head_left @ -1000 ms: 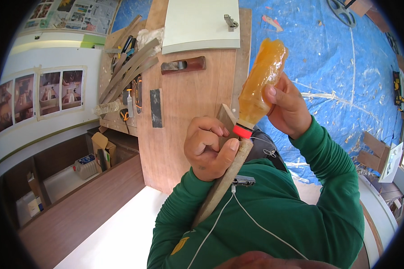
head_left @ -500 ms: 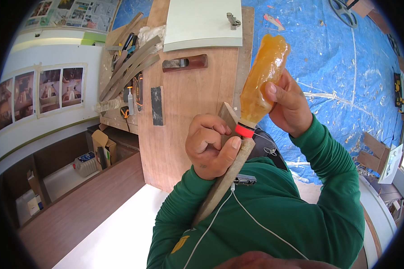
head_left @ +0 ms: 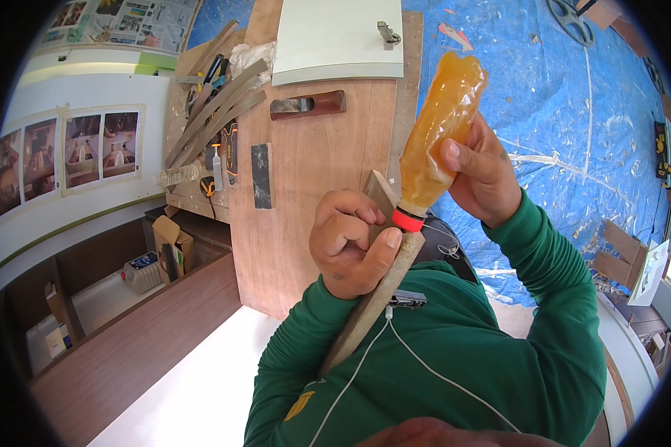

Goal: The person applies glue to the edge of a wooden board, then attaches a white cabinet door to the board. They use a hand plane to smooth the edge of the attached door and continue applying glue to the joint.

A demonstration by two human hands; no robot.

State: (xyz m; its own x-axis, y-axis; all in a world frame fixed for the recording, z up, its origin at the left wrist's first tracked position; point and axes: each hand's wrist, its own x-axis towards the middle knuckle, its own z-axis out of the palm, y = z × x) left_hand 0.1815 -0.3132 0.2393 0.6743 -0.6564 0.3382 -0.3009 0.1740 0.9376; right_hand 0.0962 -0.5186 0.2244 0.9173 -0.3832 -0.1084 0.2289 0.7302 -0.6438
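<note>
My right hand is wrapped round a clear plastic bottle of amber-yellow liquid. The bottle is tilted upside down, its red cap pointing down at the near end of a wooden strip. Whether the cap touches the wood I cannot tell. Curled fingers and thumb of my left hand close on that strip, which slants down against my green sleeve and chest. Part of the wood is hidden behind the left hand.
On the wooden bench lie a hand plane and a dark flat block. Curved wood strips and tools crowd its left side. A white board sits at the far end. Blue sheeting covers the floor at right.
The bottle has shifted slightly up and to the right, its cap staying by the strip's end. My left hand and the strip have barely moved.
</note>
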